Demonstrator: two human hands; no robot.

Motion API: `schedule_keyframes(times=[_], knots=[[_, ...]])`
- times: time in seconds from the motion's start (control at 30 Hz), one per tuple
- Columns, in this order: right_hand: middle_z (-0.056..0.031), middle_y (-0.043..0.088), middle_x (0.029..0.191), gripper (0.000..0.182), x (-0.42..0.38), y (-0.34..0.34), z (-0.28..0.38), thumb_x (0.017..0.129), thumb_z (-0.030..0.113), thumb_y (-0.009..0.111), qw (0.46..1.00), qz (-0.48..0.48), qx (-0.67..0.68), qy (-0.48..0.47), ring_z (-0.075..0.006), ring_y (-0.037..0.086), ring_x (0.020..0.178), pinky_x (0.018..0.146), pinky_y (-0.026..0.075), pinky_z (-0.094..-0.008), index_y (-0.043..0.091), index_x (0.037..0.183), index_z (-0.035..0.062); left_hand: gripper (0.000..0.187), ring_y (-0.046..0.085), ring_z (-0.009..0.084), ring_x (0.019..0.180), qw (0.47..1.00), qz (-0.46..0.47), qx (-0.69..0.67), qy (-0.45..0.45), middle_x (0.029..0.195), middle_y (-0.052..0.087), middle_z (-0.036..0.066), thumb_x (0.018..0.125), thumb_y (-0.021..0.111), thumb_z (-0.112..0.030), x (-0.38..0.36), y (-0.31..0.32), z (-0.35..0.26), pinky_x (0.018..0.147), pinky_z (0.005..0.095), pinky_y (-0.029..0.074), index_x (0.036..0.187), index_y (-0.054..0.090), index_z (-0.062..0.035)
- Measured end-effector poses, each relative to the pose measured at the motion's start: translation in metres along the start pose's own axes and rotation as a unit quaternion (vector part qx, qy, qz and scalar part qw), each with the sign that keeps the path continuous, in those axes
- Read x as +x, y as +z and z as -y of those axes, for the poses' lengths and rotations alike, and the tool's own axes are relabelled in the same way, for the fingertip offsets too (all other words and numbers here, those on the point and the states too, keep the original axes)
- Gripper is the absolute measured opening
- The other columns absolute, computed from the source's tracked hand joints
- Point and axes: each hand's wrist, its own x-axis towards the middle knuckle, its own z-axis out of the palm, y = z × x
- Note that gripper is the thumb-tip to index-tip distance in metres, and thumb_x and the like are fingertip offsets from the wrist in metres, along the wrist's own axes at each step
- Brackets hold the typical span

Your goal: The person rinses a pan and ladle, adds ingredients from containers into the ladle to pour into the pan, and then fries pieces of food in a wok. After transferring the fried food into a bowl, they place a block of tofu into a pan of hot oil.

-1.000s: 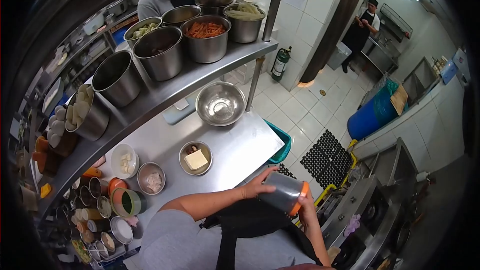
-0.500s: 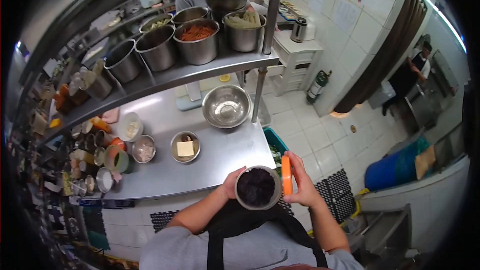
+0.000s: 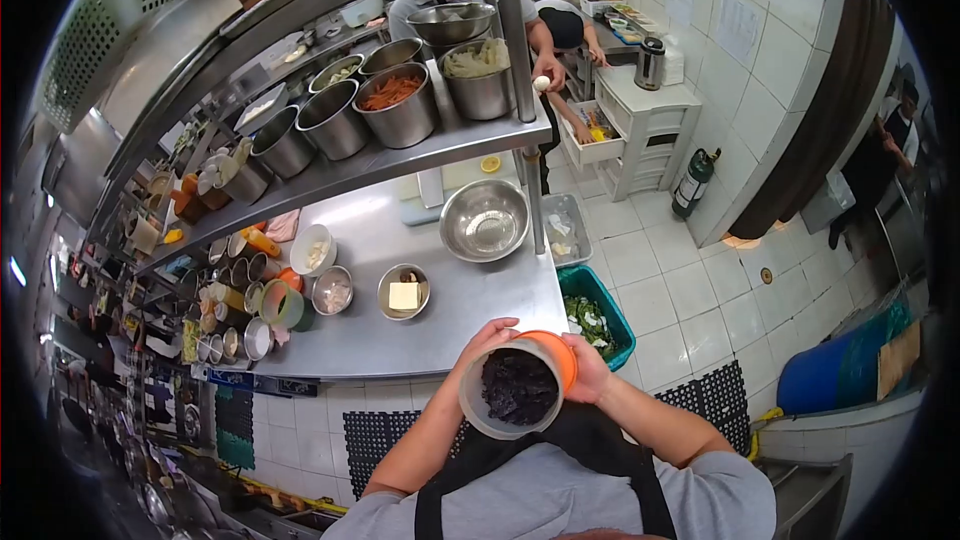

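Note:
In front of my chest I hold a translucent round tub (image 3: 472, 380) tilted so its mouth faces me. Inside it lies a dark, nearly black, clumped food (image 3: 519, 387). My left hand (image 3: 487, 342) is closed round the tub's far left side, its fingers partly hidden behind the wall. An orange lid (image 3: 553, 348) sits off the mouth, against the tub's far right side. My right hand (image 3: 590, 370) grips that lid at its right edge. Just beyond, on the steel table (image 3: 430, 345), are a small bowl (image 3: 385, 302) with a pale yellow block (image 3: 405, 296) and a larger empty steel bowl (image 3: 486, 221).
A steel shelf (image 3: 400, 165) with pots of vegetables spans the table. A green bin (image 3: 622, 352) with leafy scraps stands by the table's right end. One person's hand (image 3: 550, 72) holds a small white thing; another person reaches into a drawer (image 3: 597, 150). A fire extinguisher (image 3: 694, 183) stands by the wall.
The orange lid has moved from upright beside the tub to behind its far right rim. The tub is tilted more. My view has shifted left; a person now reaches into the drawer.

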Motion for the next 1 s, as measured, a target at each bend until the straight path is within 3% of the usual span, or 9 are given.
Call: schedule_keyframes(times=[0.13,0.17,0.23,0.27,0.37,0.47,0.6,0.8,1.0], knots=[[-0.0120,0.074,0.126,0.061,0.028,0.002,0.013,0.109,0.056,0.047,0.978,-0.170,-0.112,0.033,-0.0235,0.071,0.113,0.095,0.057,-0.0433,0.067,0.138,0.0063,0.026,0.073,0.0168,0.100,0.983,0.105,-0.089,-0.122,0.116,0.074,0.010,0.108,0.061,-0.017,0.045,-0.044,0.023,0.093,0.0312,0.059,0.124,0.070,0.0005],[-0.0122,0.075,0.120,0.057,0.030,0.004,0.016,0.110,0.052,0.049,0.931,-0.226,-0.283,-0.048,-0.0212,0.070,0.107,0.094,0.056,-0.0396,0.070,0.131,0.0033,0.026,0.073,0.0185,0.101,0.987,0.110,-0.069,-0.097,0.117,0.075,0.011,0.107,0.059,-0.014,0.049,-0.052,0.021,0.094,0.0329,0.059,0.126,0.070,0.0010],[-0.0059,0.075,0.099,0.041,0.021,0.013,0.028,0.109,0.037,0.062,0.738,-0.324,-0.560,-0.192,-0.0127,0.065,0.088,0.080,0.053,-0.0303,0.076,0.112,-0.0016,0.028,0.074,0.0202,0.102,0.988,0.123,-0.059,-0.077,0.118,0.075,0.012,0.107,0.057,-0.012,0.072,-0.060,0.027,0.096,0.0347,0.060,0.127,0.069,0.0015],[-0.0033,0.071,0.092,0.030,0.018,0.020,0.031,0.106,0.027,0.067,0.694,-0.354,-0.555,-0.293,-0.0099,0.063,0.082,0.075,0.051,-0.0275,0.073,0.109,-0.0022,0.028,0.074,0.0215,0.101,0.978,0.122,-0.119,-0.117,0.118,0.075,0.013,0.107,0.055,-0.012,0.100,-0.072,0.036,0.095,0.0364,0.061,0.127,0.070,0.0020],[-0.0029,0.071,0.092,0.021,0.002,0.056,0.042,0.104,0.017,0.069,0.679,-0.351,-0.497,-0.411,-0.0067,0.062,0.082,0.074,0.051,-0.0250,0.070,0.111,-0.0021,0.029,0.075,0.0239,0.100,0.967,0.096,-0.178,-0.156,0.116,0.076,0.014,0.108,0.052,-0.011,0.124,-0.085,0.041,0.092,0.0390,0.063,0.127,0.070,0.0028],[-0.0093,0.071,0.087,0.014,-0.006,0.120,0.053,0.098,0.011,0.073,0.561,-0.264,-0.644,-0.448,-0.0181,0.069,0.079,0.073,0.055,-0.0306,0.073,0.102,-0.0024,0.027,0.075,0.0235,0.095,0.985,0.033,-0.115,-0.124,0.110,0.076,0.015,0.107,0.055,-0.014,0.130,-0.078,0.033,0.086,0.0392,0.064,0.122,0.070,0.0038],[-0.0143,0.074,0.096,0.019,0.021,0.135,0.061,0.093,0.016,0.076,0.487,-0.064,-0.817,-0.303,-0.0342,0.074,0.089,0.077,0.059,-0.0409,0.077,0.104,0.0012,0.026,0.073,0.0187,0.089,0.997,-0.047,0.004,-0.066,0.103,0.076,0.012,0.107,0.061,-0.019,0.140,-0.102,0.064,0.081,0.0333,0.061,0.117,0.072,0.0029],[-0.0199,0.065,0.136,0.065,0.055,0.098,0.079,0.086,0.033,0.082,0.338,-0.020,-0.934,-0.115,-0.0399,0.074,0.102,0.089,0.060,-0.0462,0.062,0.143,0.0077,0.030,0.070,0.0173,0.088,0.987,-0.156,-0.005,0.021,0.100,0.075,0.010,0.110,0.060,-0.023,0.124,-0.076,0.076,0.080,0.0317,0.057,0.112,0.072,0.0037],[-0.0226,0.067,0.122,0.046,0.064,0.049,0.120,0.087,0.027,0.081,0.317,0.071,-0.944,-0.063,-0.0404,0.074,0.099,0.085,0.060,-0.0494,0.067,0.127,0.0094,0.034,0.068,0.0180,0.089,0.947,-0.309,-0.020,0.084,0.100,0.074,0.010,0.111,0.059,-0.025,0.131,-0.047,0.140,0.082,0.0324,0.056,0.115,0.072,0.0062]])
